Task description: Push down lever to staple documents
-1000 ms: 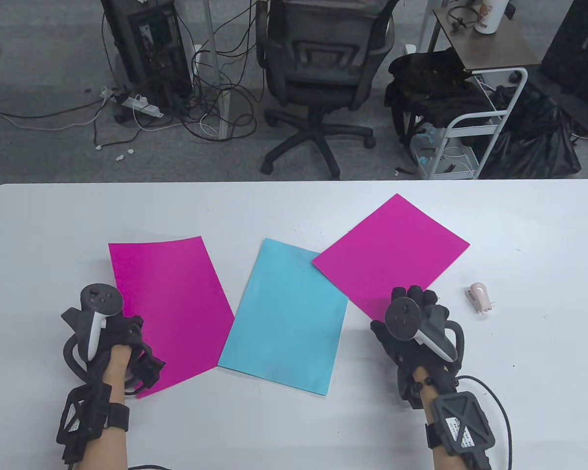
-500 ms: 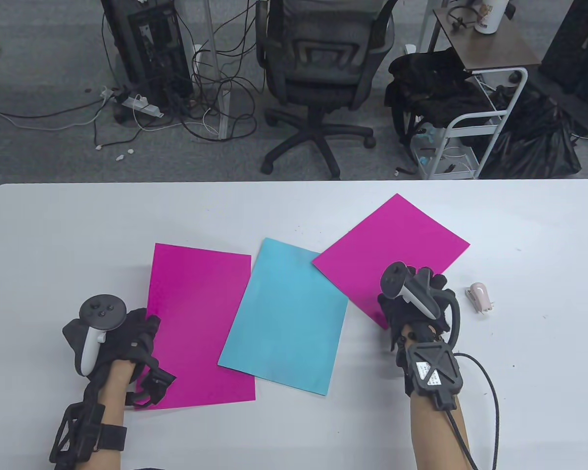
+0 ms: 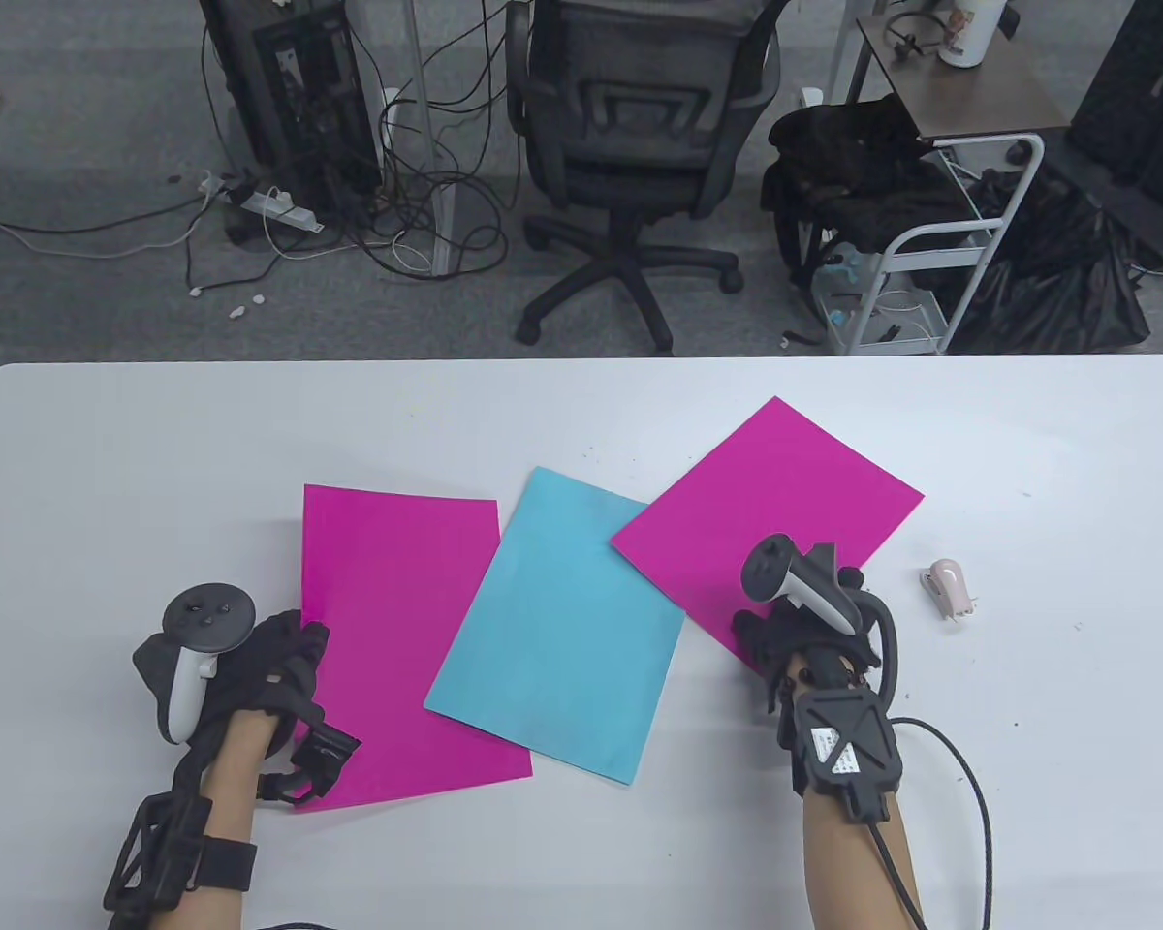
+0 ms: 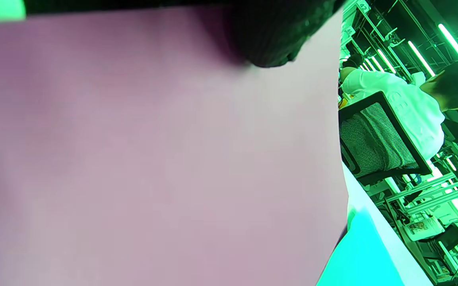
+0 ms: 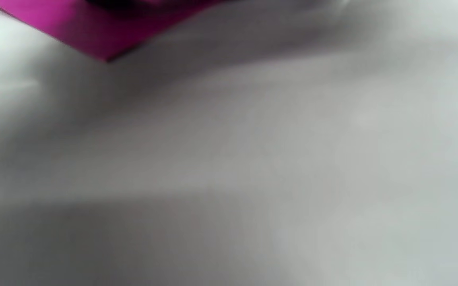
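Sliding now: left hand [image 3: 271, 668] pressing the left pink sheet [image 3: 402, 639] under the blue sheet [image 3: 557, 620], right hand [image 3: 800, 639] dragging the right pink sheet [image 3: 770, 504] nearer. Stacking first; stapler [image 3: 950, 588] waits untouched, far right.

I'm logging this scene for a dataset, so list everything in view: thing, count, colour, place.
table: 1, white, fills the lower half of the table view
magenta sheets: 2, one at left, one at right overlapping the blue sheet's far corner
blue sheet: 1, light blue, centre, overlapping the left magenta sheet's edge
stapler: 1, pale pink, right of the sheets, untouched
office chair: 1, grey-black, on the floor behind the table
cart: 1, white frame, back right
left hand: black glove, on the left magenta sheet's near edge
right hand: black glove, on the right magenta sheet's near corner
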Available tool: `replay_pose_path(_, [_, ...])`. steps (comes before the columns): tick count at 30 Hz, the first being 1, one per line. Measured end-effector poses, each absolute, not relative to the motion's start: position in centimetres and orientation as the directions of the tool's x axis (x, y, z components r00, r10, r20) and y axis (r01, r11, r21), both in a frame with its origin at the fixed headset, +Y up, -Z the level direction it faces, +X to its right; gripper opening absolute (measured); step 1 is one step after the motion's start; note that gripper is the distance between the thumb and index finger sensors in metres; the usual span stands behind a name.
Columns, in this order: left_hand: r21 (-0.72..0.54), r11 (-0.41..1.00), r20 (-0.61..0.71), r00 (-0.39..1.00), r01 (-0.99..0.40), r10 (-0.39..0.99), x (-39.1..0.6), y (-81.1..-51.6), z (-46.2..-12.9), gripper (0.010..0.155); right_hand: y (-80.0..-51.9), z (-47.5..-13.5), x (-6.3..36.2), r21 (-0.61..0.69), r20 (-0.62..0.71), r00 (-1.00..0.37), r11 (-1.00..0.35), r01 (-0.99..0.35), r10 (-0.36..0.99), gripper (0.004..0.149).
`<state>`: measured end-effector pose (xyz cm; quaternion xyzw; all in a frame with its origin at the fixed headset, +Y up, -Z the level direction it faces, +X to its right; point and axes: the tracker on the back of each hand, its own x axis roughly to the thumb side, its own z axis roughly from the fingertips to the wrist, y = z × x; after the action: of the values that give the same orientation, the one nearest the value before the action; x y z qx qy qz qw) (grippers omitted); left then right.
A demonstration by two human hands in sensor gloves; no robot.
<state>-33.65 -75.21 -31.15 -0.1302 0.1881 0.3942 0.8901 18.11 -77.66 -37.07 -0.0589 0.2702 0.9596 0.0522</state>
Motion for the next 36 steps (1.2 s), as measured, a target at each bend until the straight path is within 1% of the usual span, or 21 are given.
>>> replay_pose_path(5, [-0.101, 0.636, -0.422, 0.612, -0.765, 0.669, -33.0, -75.3, -31.3, 0.045, -77.5, -35.0, 17.4, 0.528, -0.095, -0.992, -0.840, -0.126, 0.089, 0.088])
replay_pose_path(10, [-0.114, 0.632, -0.398, 0.619, -0.766, 0.678, -32.0, -75.2, -31.3, 0.045, -77.3, -33.2, 16.3, 0.540, -0.040, -0.996, -0.837, -0.085, 0.075, 0.088])
replay_pose_path(20, [-0.177, 0.595, -0.344, 0.616, -0.784, 0.709, -29.6, -75.1, -31.0, 0.047, -77.2, -30.3, 12.9, 0.548, 0.075, -0.993, -0.836, -0.035, 0.090, 0.088])
replay_pose_path(23, [-0.202, 0.600, -0.326, 0.631, -0.774, 0.704, -28.9, -75.1, -30.9, 0.047, -77.3, -30.0, 11.8, 0.546, 0.112, -0.988, -0.838, -0.025, 0.103, 0.088])
replay_pose_path(27, [-0.236, 0.596, -0.306, 0.641, -0.768, 0.704, -27.9, -75.2, -30.7, 0.048, -77.6, -29.9, 10.5, 0.521, 0.162, -0.975, -0.852, -0.047, 0.153, 0.088])
replay_pose_path(32, [-0.275, 0.614, -0.279, 0.672, -0.740, 0.686, -26.6, -75.3, -30.6, 0.048, -77.6, -29.7, 9.7, 0.525, 0.214, -0.967, -0.851, -0.008, 0.141, 0.088])
replay_pose_path(36, [-0.298, 0.601, -0.267, 0.670, -0.741, 0.693, -25.9, -75.4, -30.3, 0.049, -77.6, -29.2, 9.1, 0.527, 0.258, -0.955, -0.850, 0.015, 0.143, 0.088])
